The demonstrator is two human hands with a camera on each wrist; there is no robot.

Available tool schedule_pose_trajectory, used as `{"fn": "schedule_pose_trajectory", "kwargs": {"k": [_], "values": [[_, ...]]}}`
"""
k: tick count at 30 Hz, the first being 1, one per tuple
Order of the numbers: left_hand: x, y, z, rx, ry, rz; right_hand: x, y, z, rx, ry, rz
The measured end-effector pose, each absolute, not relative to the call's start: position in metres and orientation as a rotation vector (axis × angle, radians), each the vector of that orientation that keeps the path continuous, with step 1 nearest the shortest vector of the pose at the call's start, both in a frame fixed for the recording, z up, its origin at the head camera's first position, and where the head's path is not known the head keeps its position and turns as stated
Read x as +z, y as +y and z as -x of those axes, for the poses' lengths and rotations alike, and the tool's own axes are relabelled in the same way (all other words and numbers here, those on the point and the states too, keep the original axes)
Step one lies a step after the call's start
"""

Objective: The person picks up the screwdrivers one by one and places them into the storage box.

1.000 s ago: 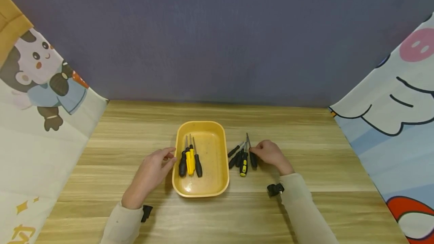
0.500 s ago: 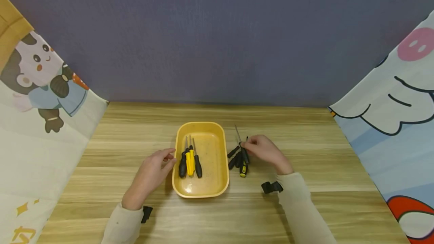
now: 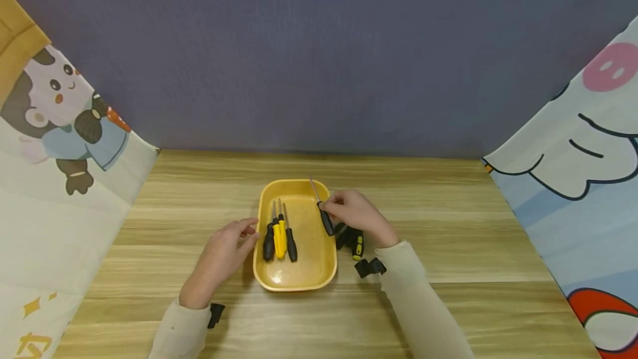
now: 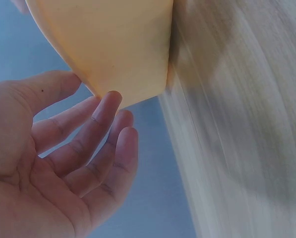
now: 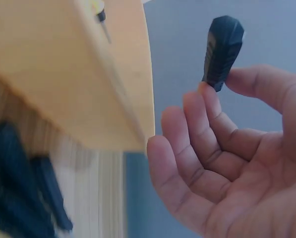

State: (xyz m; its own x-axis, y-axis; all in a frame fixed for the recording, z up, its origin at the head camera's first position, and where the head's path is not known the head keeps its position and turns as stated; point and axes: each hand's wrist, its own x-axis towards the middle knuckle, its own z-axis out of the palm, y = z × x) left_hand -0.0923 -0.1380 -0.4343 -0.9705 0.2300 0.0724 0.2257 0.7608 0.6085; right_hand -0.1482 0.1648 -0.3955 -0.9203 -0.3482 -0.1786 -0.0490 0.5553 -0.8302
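My right hand (image 3: 355, 212) pinches a black-handled screwdriver (image 3: 326, 220) between thumb and fingertips, over the right rim of the yellow tray (image 3: 311, 284). In the right wrist view its ribbed black handle (image 5: 222, 52) shows end-on; its shaft points away in the head view. My left hand (image 3: 224, 254) touches the tray's left rim with relaxed fingers, and the left wrist view shows the thumb (image 4: 63, 85) against the rim. Several screwdrivers lie side by side inside the tray, among them a yellow-handled one (image 3: 279, 240) and a black-handled one (image 3: 291, 244).
More screwdrivers lie on the wooden table (image 3: 448, 226) right of the tray, partly hidden under my right hand; one has a black and yellow handle (image 3: 358, 248). A dark blue-grey panel (image 3: 319, 60) stands behind the table, with cartoon-printed panels at both sides.
My right hand has lifted a black-handled screwdriver from the pile on the table and carried it left over the tray's right rim. The left hand and tray have stayed in place.
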Motion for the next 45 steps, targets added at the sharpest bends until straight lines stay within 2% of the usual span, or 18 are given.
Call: {"fn": "schedule_pose_trajectory", "kwargs": {"k": [20,45], "values": [[-0.436,-0.140,0.095,1.033,2.937,-0.397,-0.400,0.098,0.167,-1.184,2.402,0.376],[-0.436,-0.140,0.096,1.059,2.947,-0.421,-0.436,0.071,0.178,-0.855,2.541,0.297]]}}
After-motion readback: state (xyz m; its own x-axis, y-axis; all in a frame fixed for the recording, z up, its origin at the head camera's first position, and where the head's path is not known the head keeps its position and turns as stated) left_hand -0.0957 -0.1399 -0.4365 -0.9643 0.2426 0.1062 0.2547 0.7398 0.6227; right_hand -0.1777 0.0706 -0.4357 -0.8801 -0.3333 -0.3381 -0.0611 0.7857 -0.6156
